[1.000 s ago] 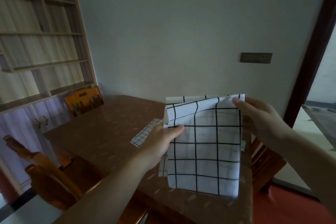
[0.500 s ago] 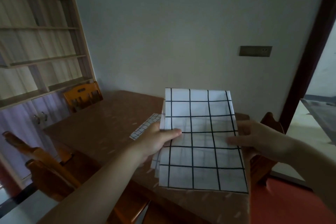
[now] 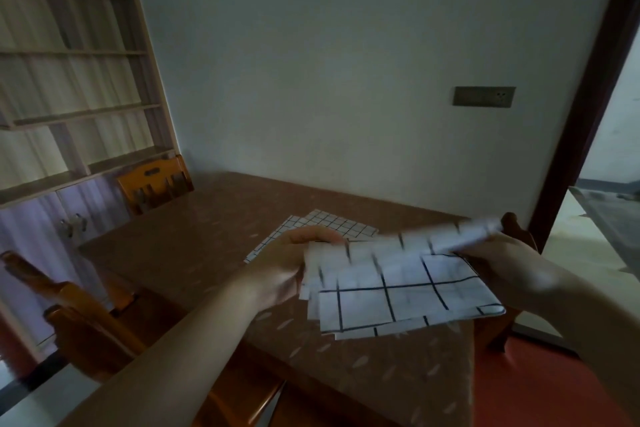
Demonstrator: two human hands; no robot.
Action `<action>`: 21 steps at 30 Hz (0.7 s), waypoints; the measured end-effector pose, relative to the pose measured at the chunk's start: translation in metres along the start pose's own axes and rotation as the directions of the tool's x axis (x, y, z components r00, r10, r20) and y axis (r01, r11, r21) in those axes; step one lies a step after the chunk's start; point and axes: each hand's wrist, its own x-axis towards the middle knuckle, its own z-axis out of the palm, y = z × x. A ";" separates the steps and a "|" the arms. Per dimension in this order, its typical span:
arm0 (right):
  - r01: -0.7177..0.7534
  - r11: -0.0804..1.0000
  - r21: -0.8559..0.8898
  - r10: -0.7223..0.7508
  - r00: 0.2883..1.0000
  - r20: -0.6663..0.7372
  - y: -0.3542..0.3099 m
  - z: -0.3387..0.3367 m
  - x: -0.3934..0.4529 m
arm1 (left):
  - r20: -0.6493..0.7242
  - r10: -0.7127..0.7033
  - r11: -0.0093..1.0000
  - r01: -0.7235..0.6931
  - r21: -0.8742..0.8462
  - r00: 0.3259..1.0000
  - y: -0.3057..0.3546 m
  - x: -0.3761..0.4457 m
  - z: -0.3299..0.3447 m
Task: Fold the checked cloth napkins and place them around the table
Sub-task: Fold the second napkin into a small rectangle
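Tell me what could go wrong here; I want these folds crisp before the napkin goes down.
1. The large-check napkin is held in mid-air between the left hand and right hand, its edges fanned unevenly, so the fold may land crooked.
2. Set down further in, it could overlap the small-check napkin lying on the table.

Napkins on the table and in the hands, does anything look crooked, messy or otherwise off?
Slightly. The big-check napkin, held by the left hand and right hand, has uneven layer edges fanning out at its left side. The small-check napkin lies skewed to the table edge. No damage shows.
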 end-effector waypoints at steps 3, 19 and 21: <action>0.020 0.999 -0.034 -0.019 0.999 0.025 -0.003 0.000 0.001 | -0.031 0.019 0.999 -0.021 -0.043 0.999 0.003 0.000 0.003; 0.059 0.971 -0.232 -0.049 0.998 0.050 -0.008 -0.005 0.006 | -0.070 -0.064 0.982 0.075 0.174 0.995 -0.007 0.006 0.005; 0.114 0.951 -0.286 -0.084 0.990 0.116 -0.013 -0.007 0.005 | -0.052 -0.015 0.951 0.030 0.308 0.999 -0.004 0.007 0.003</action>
